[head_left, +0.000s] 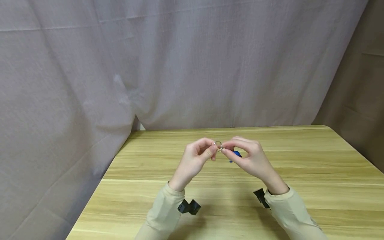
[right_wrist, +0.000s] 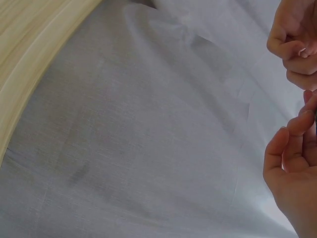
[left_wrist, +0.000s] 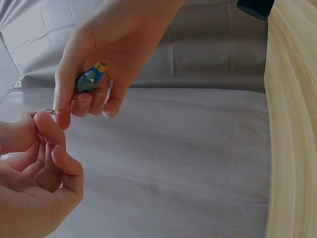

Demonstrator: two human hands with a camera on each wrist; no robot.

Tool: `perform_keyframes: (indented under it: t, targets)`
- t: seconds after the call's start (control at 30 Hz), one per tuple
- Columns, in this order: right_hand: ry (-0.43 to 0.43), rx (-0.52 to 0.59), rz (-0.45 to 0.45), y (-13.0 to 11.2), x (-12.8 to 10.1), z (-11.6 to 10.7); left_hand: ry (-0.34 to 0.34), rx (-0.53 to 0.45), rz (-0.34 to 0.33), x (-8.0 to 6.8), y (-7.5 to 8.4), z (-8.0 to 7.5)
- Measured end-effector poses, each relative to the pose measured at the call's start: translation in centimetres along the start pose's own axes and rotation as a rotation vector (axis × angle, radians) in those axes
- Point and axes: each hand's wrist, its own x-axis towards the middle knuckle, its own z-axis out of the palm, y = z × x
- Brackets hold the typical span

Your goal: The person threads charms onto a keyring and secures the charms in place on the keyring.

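I am holding both hands up together above the middle of a pale wooden tabletop (head_left: 300,160), fingertips meeting. My left hand (head_left: 196,160) is pinching a small metal ring (head_left: 218,145) between thumb and forefinger, so its grip is clamped on the ring; the other fingers are curling loosely into the palm. My right hand (head_left: 250,156) is pinching the same ring from the other side with thumb and forefinger, and its grip is also closing on a small blue charm (head_left: 237,154), which is tucked under the curled fingers.

In the left wrist view, the charm (left_wrist: 90,78) is showing as blue with a yellow end, held against the palm of my right hand (left_wrist: 106,54). The ring (left_wrist: 49,112) is only a thin glint there between the fingertips of both hands, just above my left hand (left_wrist: 34,178). I cannot tell whether the charm is joined to the ring.

The ring is hanging in the air between my two hands, not touching the tabletop.

I am wearing cream sleeves (head_left: 168,206), with a small black camera mount (head_left: 189,206) sitting at each wrist. A grey cloth curtain (head_left: 180,66) is hanging behind the tabletop.
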Motion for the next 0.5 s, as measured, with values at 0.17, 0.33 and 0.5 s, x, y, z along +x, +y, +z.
perform_keyframes:
  t: [0.17, 0.33, 0.5]
  targets:
    - [0.025, 0.022, -0.005, 0.08, 0.02, -0.05, 0.0, -0.091, -0.036, -0.01, -0.15, 0.16]
    - [0.069, 0.031, 0.005, 0.0, -0.07, -0.09, 0.0, -0.078, 0.007, -0.14, -0.12, 0.34]
    - [0.084, 0.034, -0.003, -0.2, -0.07, -0.04, 0.022, -0.104, 0.031, -0.07, -0.28, 0.49]
